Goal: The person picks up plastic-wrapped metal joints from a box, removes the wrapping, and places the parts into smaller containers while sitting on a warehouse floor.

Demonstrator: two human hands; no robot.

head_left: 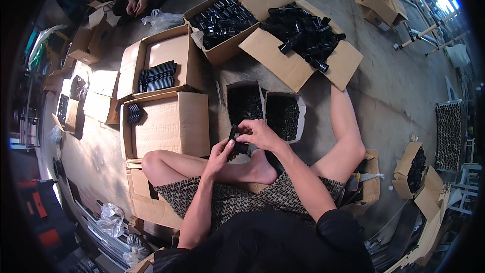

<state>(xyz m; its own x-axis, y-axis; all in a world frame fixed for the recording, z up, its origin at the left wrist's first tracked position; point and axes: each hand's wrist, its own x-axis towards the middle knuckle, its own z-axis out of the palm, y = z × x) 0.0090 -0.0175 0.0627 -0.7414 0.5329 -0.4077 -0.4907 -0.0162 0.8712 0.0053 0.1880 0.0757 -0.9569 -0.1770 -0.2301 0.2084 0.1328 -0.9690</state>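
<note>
No text, label, brand, number or sign is showing legibly; the patterned shorts (227, 202) are carrying a small repeating light-and-dark design, too fine for telling whether any of it is lettering. The black piece (233, 132) at the centre is appearing too small and dark for any marking to be read; the cardboard box (381, 7) at the upper right is likewise displaying nothing readable.
</note>
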